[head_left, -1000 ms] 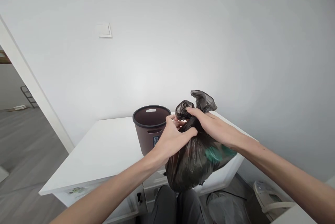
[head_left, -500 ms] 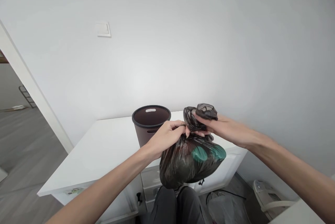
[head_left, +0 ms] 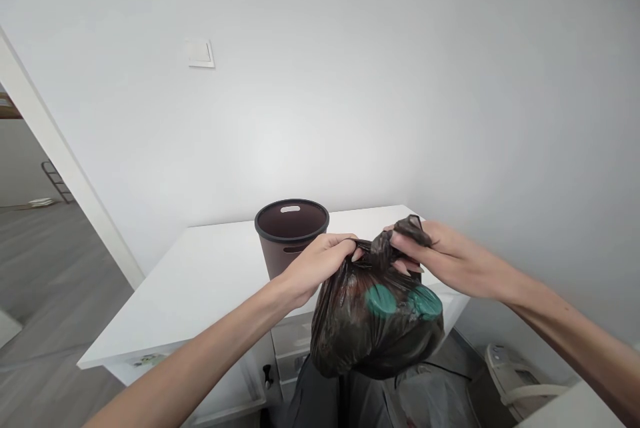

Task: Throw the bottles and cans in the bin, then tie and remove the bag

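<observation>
Left hand [head_left: 320,263] and right hand [head_left: 447,258] both grip the top of a dark plastic bag [head_left: 367,345]!

And here we are, the bag hanging right below the fingers of both hands, its full belly just above the grey trousers [head_left: 320,393]. Look at the left: thumb and forefinger are pinched together on the gathered edge of the bag, fingertips pointing across at the other hand. Over on the right, the thumb presses a bunched twist of plastic [head_left: 382,251] against the fingers, with a loose tail of it flopping up over the thumb and a couple of fingertips showing beneath. That twist sits squarely between the two sets of fingertips! Whether it is fully knotted, I can't tell.

Straight under the right fingertips, two green round shapes [head_left: 381,301] show through the thin film, side by side; a reddish patch glows faintly just below the left ones.

Just beyond the left fingers stands a brown bin [head_left: 279,256], upright, black rim on top, its near side partly covered by that hand; touching or not, I can't say. It rests on a white cabinet [head_left: 200,281] that spreads out to the left of the left fingers. And well below the right fingers, down on the floor, there's a clear plastic bag [head_left: 433,398], with a pale appliance [head_left: 510,371] farther right.
</observation>
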`<action>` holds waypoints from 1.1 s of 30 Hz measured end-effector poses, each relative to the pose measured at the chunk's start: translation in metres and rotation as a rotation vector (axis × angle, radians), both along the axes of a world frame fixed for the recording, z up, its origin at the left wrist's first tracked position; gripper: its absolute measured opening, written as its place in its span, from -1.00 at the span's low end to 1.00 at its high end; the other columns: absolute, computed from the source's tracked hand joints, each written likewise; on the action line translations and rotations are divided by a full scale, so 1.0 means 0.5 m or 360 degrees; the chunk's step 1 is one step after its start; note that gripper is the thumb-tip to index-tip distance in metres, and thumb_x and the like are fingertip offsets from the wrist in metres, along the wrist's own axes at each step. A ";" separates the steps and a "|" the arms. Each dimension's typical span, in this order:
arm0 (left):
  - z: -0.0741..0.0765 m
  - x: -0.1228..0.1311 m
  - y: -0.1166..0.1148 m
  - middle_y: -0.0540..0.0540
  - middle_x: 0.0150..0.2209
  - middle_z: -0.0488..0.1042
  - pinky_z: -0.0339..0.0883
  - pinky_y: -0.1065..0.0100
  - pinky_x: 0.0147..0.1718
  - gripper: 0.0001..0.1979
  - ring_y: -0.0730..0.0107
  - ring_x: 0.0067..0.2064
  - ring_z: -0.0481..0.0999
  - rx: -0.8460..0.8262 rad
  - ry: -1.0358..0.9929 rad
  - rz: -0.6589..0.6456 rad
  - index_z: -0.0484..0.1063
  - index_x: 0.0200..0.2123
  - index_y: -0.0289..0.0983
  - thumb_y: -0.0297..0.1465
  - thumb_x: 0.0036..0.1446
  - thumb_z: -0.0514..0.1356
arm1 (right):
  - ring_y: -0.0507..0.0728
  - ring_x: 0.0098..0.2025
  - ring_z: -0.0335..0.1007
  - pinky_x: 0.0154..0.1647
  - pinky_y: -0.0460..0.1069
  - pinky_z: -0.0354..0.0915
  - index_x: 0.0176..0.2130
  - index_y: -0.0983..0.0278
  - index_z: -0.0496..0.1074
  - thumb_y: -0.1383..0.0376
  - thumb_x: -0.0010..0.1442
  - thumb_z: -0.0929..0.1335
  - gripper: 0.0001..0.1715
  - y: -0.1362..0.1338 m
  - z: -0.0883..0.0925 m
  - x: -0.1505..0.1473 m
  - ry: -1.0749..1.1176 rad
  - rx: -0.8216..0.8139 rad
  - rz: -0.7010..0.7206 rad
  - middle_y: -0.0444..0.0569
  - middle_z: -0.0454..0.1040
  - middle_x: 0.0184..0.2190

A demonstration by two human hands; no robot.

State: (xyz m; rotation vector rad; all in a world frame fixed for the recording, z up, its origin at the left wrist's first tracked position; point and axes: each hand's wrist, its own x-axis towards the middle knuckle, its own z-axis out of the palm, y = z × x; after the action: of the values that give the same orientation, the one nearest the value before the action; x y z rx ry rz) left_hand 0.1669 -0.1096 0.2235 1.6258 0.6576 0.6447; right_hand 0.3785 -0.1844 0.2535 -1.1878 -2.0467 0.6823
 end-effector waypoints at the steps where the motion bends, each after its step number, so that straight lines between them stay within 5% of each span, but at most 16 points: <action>1: 0.000 0.000 -0.001 0.05 -0.45 0.25 0.10 0.38 -0.33 -0.80 0.42 -0.36 0.23 0.0011 0.0006 -0.0011 0.24 -0.51 -0.23 -0.31 0.13 0.09 | 0.03 -0.49 0.25 -0.43 -0.07 0.24 -0.46 0.22 0.31 0.06 0.47 0.23 -0.50 0.000 0.001 0.001 -0.0019 -0.0004 -0.0017 -0.15 0.38 -0.52; 7: 0.002 -0.004 -0.003 0.07 -0.46 0.19 0.00 0.36 -0.37 -0.85 0.43 -0.37 0.16 0.0192 0.0098 0.0045 0.20 -0.50 -0.22 -0.36 0.12 0.03 | 0.11 -0.33 0.47 -0.34 -0.04 0.37 -0.31 0.21 0.55 0.26 0.33 0.31 -0.77 0.006 -0.007 0.001 -0.0079 0.0139 -0.0065 -0.08 0.58 -0.34; 11: 0.010 -0.005 -0.012 0.10 -0.52 0.12 -0.06 0.33 -0.43 -0.81 0.45 -0.45 0.08 0.0354 0.0217 0.0075 0.23 -0.49 -0.22 -0.37 0.18 -0.01 | 0.11 -0.28 0.57 -0.29 -0.04 0.43 -0.06 0.16 0.56 0.40 0.19 0.33 -0.65 0.017 -0.032 0.001 0.0044 0.0336 -0.0324 -0.13 0.65 -0.27; 16: 0.014 0.005 -0.033 0.05 -0.42 0.32 0.10 0.33 -0.31 -0.76 0.41 -0.35 0.28 0.0711 0.0181 0.0121 0.29 -0.50 -0.23 -0.41 0.21 0.00 | 0.13 -0.31 0.62 -0.32 -0.03 0.45 -0.25 0.18 0.52 0.41 0.17 0.37 -0.84 0.023 -0.055 -0.012 0.0033 0.0805 -0.0645 -0.12 0.67 -0.32; 20: 0.002 0.012 -0.044 0.01 -0.36 0.43 0.18 0.32 -0.16 -0.76 0.33 -0.21 0.38 0.0912 0.0153 0.0070 0.36 -0.48 -0.22 -0.46 0.21 0.02 | 0.12 -0.27 0.64 -0.26 -0.02 0.50 -0.27 0.19 0.51 0.49 0.17 0.34 -0.77 0.025 -0.067 -0.025 0.0085 0.1223 -0.0690 -0.10 0.69 -0.26; 24: -0.006 0.007 -0.041 -0.04 -0.21 0.53 0.24 0.27 -0.07 -0.74 0.24 -0.10 0.43 0.0713 0.0124 0.0044 0.46 -0.33 -0.21 -0.32 0.35 0.03 | 0.12 -0.19 0.63 -0.27 -0.03 0.50 -0.28 0.19 0.47 0.55 0.19 0.32 -0.73 0.025 -0.068 -0.029 0.0108 0.1478 -0.0595 -0.06 0.67 -0.22; 28: -0.004 0.010 -0.029 -0.10 0.01 0.58 0.17 0.20 0.19 -0.52 0.16 0.11 0.45 0.0300 -0.0149 0.0096 0.57 -0.11 -0.21 -0.04 0.45 -0.03 | 0.12 -0.20 0.61 -0.28 -0.01 0.48 -0.31 0.19 0.45 0.55 0.23 0.33 -0.74 0.022 -0.064 -0.028 0.0049 0.1552 -0.0525 -0.04 0.65 -0.22; 33: -0.013 0.027 -0.020 -0.14 -0.14 0.63 0.29 0.25 0.05 -0.46 0.23 -0.05 0.51 -0.0089 -0.0384 0.0085 0.65 -0.12 -0.28 0.09 0.29 0.19 | 0.09 -0.21 0.61 -0.24 -0.02 0.49 -0.27 0.19 0.48 0.58 0.24 0.29 -0.68 0.020 -0.066 -0.033 0.0007 0.1599 -0.0477 -0.05 0.64 -0.22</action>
State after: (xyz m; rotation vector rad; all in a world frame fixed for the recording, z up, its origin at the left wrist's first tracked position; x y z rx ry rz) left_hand 0.1804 -0.1197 0.2170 1.4543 0.5385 0.8394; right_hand 0.3619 -0.1745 0.2205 -0.8200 -1.7500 -0.4660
